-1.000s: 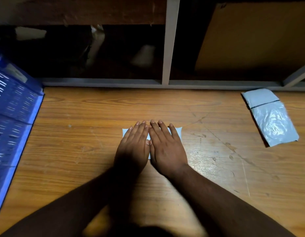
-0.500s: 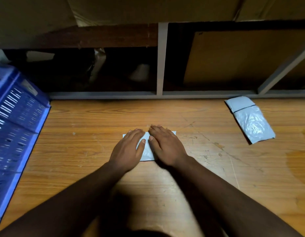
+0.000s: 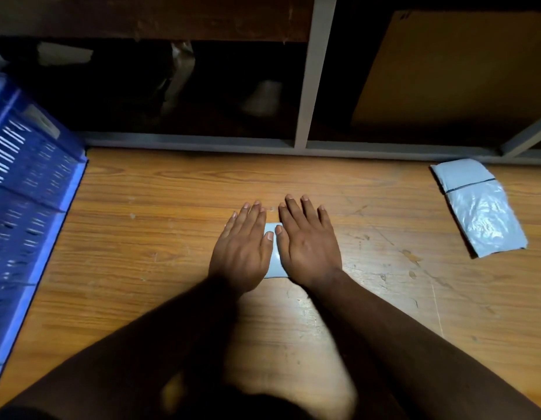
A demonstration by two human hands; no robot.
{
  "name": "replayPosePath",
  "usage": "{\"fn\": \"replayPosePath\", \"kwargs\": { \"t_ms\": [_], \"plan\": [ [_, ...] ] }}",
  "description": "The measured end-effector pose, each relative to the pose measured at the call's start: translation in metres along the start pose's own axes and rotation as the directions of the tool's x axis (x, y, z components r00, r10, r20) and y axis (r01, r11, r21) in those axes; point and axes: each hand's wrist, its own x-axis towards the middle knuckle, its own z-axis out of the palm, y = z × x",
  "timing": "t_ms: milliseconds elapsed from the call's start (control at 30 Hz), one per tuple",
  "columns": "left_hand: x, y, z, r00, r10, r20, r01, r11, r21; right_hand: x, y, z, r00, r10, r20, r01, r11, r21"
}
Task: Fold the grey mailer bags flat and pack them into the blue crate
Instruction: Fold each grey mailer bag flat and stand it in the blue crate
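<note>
Since half a second ago our fingers have straightened and spread: then they were arched over the folded mailer bag (image 3: 273,253), now both palms lie flat on it and cover more of it, so only a narrow grey strip shows between them. Our left hand (image 3: 242,253) presses the bag's left part, fingers straight and close together; our right hand (image 3: 308,247) presses the right part, fingers straight and slightly fanned, tips reaching past the bag onto the wooden table (image 3: 142,237). Neither hand curls round anything. The bag sits near the middle of the table as before. A second mailer bag (image 3: 481,213), folded over but still crinkled, lies well apart at the far right edge. The blue crate (image 3: 29,189) stands at the left edge, well apart from our hands.
</note>
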Motion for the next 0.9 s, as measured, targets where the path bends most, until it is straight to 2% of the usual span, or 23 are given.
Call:
{"fn": "replayPosePath", "kwargs": {
  "t_ms": [133,300,367,467,733,900],
  "plan": [
    [-0.003,-0.009,-0.008,0.998,-0.007,0.068,0.01,0.999,-0.046,-0.004,0.015,-0.001,0.998,-0.058,0.02,0.056,0.995,0.081],
    [0.001,-0.007,-0.013,0.989,-0.028,0.145,0.04,0.996,-0.084,-0.006,0.017,-0.009,0.997,-0.029,0.077,0.017,0.989,0.149],
    [0.001,-0.006,-0.019,0.987,-0.019,0.161,0.032,0.996,-0.082,-0.005,0.012,-0.019,0.998,0.006,0.057,-0.016,0.985,0.174],
    [-0.002,0.002,-0.022,0.995,0.012,0.098,-0.006,0.998,-0.056,-0.009,-0.003,-0.02,0.998,-0.007,-0.059,0.012,0.996,0.085],
    [-0.009,0.01,0.001,0.99,0.053,-0.133,-0.05,0.998,0.022,-0.013,-0.013,-0.001,1.0,-0.002,0.014,0.003,0.999,-0.045],
    [-0.008,0.011,0.001,0.994,0.042,-0.096,-0.041,0.999,0.012,-0.01,-0.012,0.002,0.999,-0.013,0.044,0.015,0.999,-0.039]
  ]
}}
